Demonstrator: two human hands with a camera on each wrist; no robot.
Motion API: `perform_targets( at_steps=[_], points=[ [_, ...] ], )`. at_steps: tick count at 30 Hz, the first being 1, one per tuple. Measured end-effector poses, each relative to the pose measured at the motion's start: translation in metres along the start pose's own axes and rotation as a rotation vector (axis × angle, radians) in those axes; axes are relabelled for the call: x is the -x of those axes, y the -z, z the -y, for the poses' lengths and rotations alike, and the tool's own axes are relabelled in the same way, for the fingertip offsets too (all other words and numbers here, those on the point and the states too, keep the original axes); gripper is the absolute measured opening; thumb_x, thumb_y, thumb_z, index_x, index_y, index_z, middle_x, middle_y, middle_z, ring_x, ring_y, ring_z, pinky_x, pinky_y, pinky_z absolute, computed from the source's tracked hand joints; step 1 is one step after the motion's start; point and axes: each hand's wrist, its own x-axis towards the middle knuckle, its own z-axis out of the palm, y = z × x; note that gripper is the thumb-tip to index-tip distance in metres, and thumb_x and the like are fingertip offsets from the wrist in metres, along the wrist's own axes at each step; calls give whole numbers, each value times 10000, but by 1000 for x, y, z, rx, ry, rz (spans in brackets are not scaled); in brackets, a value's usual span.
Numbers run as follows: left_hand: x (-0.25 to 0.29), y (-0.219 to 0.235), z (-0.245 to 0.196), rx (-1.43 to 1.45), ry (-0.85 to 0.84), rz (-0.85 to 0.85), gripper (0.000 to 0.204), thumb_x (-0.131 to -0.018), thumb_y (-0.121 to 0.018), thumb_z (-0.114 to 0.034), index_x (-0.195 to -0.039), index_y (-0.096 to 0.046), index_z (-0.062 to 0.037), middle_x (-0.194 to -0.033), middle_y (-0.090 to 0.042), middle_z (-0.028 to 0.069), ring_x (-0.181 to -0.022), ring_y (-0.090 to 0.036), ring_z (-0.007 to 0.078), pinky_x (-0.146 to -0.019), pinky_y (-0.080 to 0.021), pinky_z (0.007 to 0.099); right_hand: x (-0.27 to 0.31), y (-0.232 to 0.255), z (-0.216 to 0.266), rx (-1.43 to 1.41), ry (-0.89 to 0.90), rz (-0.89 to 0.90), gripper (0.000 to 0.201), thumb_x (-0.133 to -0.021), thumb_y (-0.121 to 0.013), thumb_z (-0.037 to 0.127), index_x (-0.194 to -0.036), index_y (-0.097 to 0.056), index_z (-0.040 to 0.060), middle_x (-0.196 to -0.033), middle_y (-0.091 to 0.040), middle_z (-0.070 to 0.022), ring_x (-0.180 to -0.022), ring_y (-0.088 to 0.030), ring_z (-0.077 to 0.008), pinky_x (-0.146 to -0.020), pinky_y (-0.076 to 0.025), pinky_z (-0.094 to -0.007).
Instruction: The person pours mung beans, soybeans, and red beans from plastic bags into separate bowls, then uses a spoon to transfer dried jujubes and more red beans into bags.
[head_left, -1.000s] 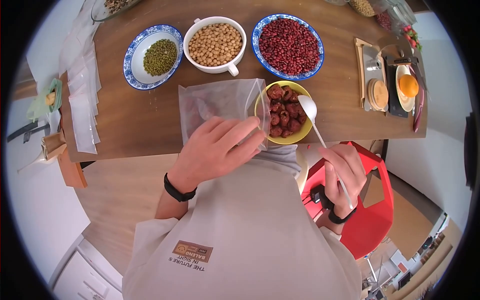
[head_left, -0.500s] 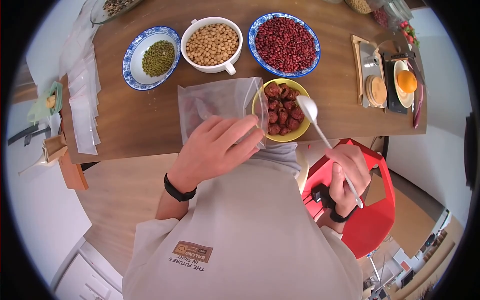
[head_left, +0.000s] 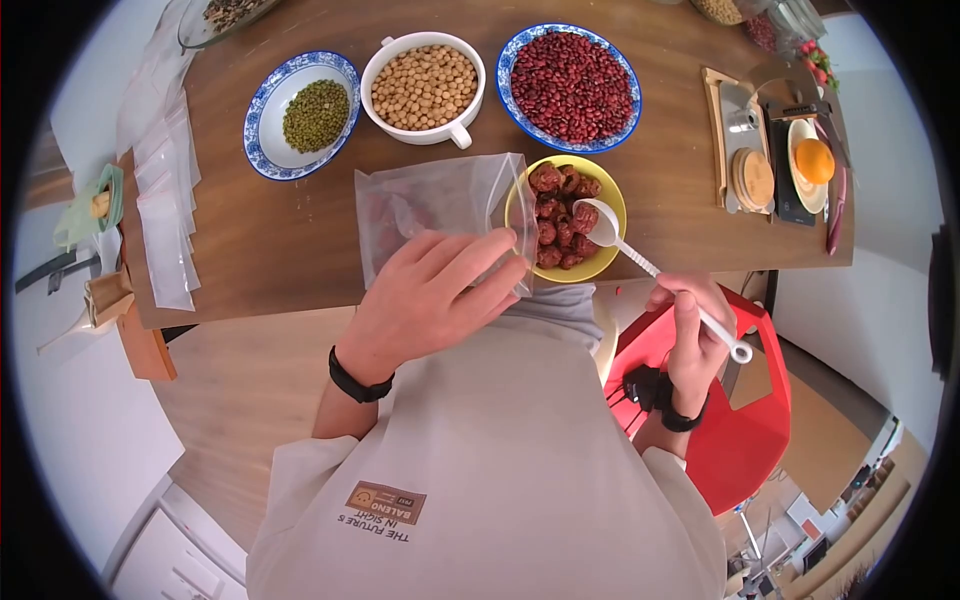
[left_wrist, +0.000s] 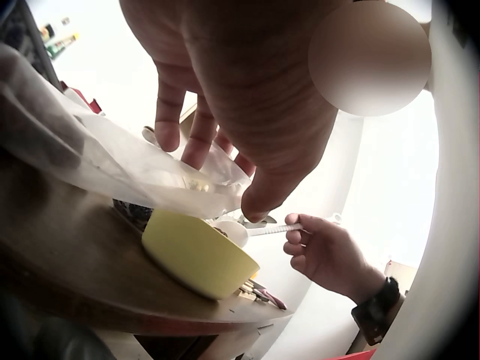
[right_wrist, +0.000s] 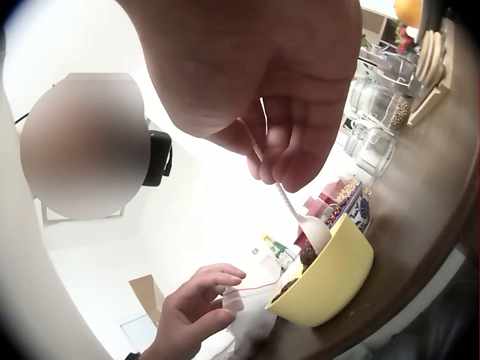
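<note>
My right hand (head_left: pixel 697 325) pinches the handle of a white spoon (head_left: pixel 641 262). The spoon's scoop is down among wrinkled dark red dates (head_left: pixel 556 221) in a yellow bowl (head_left: pixel 617 190), a date lying at its tip. My left hand (head_left: pixel 430 292) holds a clear plastic bag (head_left: pixel 400 200) near its mouth, just left of the bowl; the bag's edge overlaps the bowl's rim. In the left wrist view, thumb and fingers (left_wrist: pixel 199 139) stand spread around the bag's edge. The right wrist view shows the spoon entering over the yellow bowl's rim.
Behind stand a bowl of green beans (head_left: pixel 264 110), a white pot of chickpeas (head_left: pixel 465 125) and a bowl of red beans (head_left: pixel 520 120). More plastic bags (head_left: pixel 165 230) lie at the table's left. To the right are an orange (head_left: pixel 814 161) on a plate, and a wooden lid (head_left: pixel 752 180).
My right hand has tilted and brought the spoon from above the yellow bowl's right side down and left into the dates. My left hand and the bag stay nearly still.
</note>
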Motion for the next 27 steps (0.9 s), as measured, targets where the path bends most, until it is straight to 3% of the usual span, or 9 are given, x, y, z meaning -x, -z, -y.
perform_targets(
  at_steps=[8,13,19,22,25,27],
  points=[
    [1,1,0,-15,-13,3,388,-799,-809,-189,-1149,-677,-87,-1278,-590,50,-1008,-658,170,-799,-512,337,1,-5,-28,-495,-236,-124,304,-1090,-507,177,-1152,-679,-65,-892,-674,-118,-728,-646,-200,-681,-548,-337],
    [0,0,-1,-18,-17,-7,381,-802,-806,-191,-1145,-676,-89,-1276,-589,50,-1011,-658,169,-796,-510,336,3,-6,-16,-562,-192,-118,318,-1090,-515,200,-1138,-677,-69,-892,-674,-127,-720,-645,-201,-660,-550,-342],
    [2,-3,-2,-20,-40,-48,359,-804,-805,-190,-1129,-678,-104,-1249,-587,45,-988,-659,164,-765,-513,324,2,-30,27,-371,-51,80,258,-1052,-585,170,-1094,-705,-55,-901,-691,-127,-736,-671,-203,-678,-543,-318],
    [3,-4,-3,-20,-53,-70,336,-804,-805,-180,-1109,-682,-114,-1225,-584,41,-965,-656,163,-751,-515,323,-10,-38,36,34,362,275,166,-956,-659,87,-1053,-740,-21,-904,-700,-105,-733,-673,-212,-651,-524,-316],
    [6,-4,-2,-12,-55,-97,318,-805,-807,-175,-1094,-686,-121,-1212,-579,40,-954,-653,167,-747,-518,328,-11,-29,37,53,439,220,152,-895,-695,45,-1021,-753,-19,-883,-693,-116,-734,-663,-230,-644,-516,-330],
    [7,-4,-1,-13,-53,-111,312,-805,-808,-174,-1089,-688,-123,-1211,-576,41,-955,-652,169,-748,-519,332,-8,-15,31,48,385,135,160,-877,-705,24,-1022,-757,-16,-881,-689,-123,-736,-660,-239,-652,-519,-339]
  ],
)
